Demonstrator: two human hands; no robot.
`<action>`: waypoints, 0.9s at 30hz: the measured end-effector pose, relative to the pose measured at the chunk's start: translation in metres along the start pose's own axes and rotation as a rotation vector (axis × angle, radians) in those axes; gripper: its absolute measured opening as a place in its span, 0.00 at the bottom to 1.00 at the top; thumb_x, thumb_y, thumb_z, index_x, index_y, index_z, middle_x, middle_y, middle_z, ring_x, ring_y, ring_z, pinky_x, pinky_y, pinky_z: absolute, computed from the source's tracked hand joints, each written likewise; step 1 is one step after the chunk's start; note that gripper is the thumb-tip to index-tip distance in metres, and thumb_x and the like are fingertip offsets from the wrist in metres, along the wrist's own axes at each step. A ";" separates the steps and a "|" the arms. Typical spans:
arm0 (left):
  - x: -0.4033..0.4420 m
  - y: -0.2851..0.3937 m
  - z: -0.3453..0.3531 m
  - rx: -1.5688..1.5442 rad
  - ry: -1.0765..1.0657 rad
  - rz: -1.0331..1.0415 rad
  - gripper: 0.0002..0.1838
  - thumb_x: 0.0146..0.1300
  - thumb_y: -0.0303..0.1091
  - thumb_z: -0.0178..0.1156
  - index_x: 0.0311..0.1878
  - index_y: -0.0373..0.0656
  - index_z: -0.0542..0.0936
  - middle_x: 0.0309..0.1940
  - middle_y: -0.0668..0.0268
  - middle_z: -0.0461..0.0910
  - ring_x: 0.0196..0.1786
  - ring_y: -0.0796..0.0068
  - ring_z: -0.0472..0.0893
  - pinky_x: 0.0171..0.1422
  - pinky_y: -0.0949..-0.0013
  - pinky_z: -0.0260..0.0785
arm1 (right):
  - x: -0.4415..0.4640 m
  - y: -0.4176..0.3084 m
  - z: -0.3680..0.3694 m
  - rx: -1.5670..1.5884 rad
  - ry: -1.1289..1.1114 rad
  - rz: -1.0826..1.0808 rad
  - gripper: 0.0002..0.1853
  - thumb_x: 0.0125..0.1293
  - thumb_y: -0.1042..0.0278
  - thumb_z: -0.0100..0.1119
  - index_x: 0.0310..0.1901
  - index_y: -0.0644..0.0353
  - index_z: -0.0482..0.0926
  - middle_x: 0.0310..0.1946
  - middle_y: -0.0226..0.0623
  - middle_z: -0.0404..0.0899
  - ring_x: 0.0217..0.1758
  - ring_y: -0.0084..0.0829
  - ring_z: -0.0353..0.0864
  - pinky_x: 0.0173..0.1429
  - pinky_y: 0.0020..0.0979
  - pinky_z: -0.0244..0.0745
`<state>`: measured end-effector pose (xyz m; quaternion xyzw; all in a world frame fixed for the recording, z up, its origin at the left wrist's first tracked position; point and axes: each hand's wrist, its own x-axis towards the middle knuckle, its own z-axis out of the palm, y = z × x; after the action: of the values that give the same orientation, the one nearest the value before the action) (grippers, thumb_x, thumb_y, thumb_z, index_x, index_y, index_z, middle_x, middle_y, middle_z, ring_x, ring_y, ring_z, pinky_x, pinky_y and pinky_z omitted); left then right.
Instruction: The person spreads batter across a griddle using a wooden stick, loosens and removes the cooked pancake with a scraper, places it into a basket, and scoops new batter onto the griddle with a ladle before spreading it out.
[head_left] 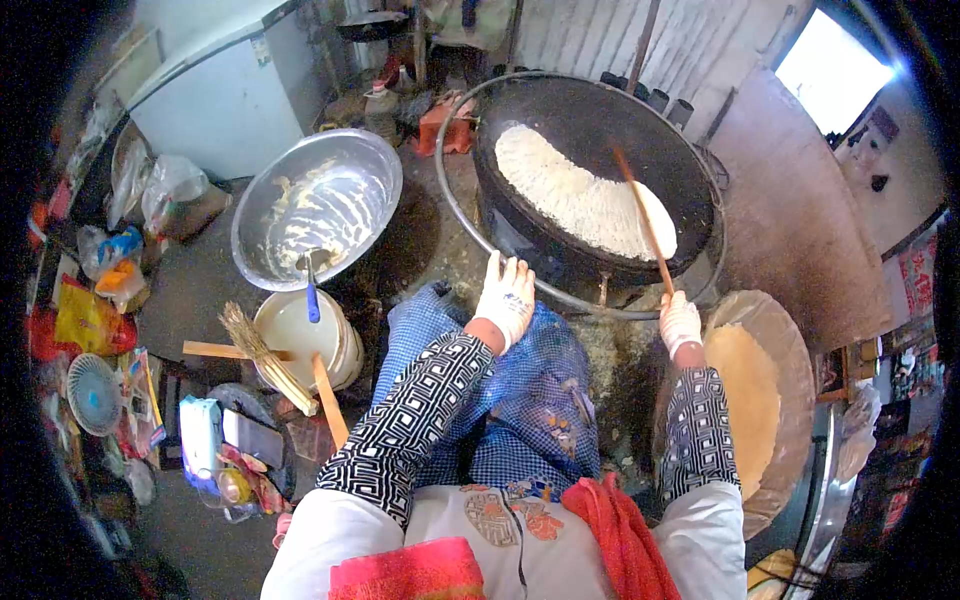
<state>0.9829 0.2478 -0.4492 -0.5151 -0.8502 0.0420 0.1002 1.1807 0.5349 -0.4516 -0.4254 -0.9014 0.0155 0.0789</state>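
Note:
My right hand [680, 318], in a white glove, is closed round the lower end of a long thin wooden spreader [645, 215]. The spreader reaches over a large round black griddle [570, 110] and lies across the right part of a curved band of pale batter [575, 190]. My left hand [507, 300], also gloved, has its fingers stretched out at the near side of the metal ring [458, 215] around the griddle. It appears to rest on the ring. By my right forearm, a large thin round flatbread [745, 400] lies on a wide round tray [785, 350].
To the left, a big metal basin [375, 190] smeared with batter holds a blue-handled ladle [312, 305]. Below it stands a white bucket [350, 345] with a straw brush [265, 355] and wooden sticks across it. Bags and packets [200, 440] lie farther left.

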 end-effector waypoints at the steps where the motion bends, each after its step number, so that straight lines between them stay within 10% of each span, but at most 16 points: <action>1: 0.002 -0.002 -0.001 -0.004 -0.001 -0.014 0.25 0.70 0.32 0.40 0.67 0.33 0.69 0.68 0.52 0.68 0.74 0.55 0.63 0.79 0.36 0.36 | 0.003 0.004 0.006 0.039 -0.020 0.010 0.17 0.73 0.53 0.47 0.41 0.62 0.72 0.31 0.58 0.81 0.36 0.59 0.81 0.42 0.54 0.76; 27: 0.019 -0.074 0.012 -0.033 -0.059 -0.286 0.25 0.71 0.32 0.40 0.70 0.36 0.66 0.72 0.56 0.63 0.73 0.57 0.62 0.78 0.33 0.32 | -0.005 0.021 0.028 -0.066 0.028 -0.157 0.16 0.73 0.53 0.48 0.38 0.60 0.73 0.27 0.56 0.80 0.32 0.56 0.80 0.37 0.53 0.74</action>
<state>0.9071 0.2305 -0.4457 -0.3888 -0.9181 0.0285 0.0719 1.1953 0.5451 -0.4823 -0.3558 -0.9309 -0.0265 0.0786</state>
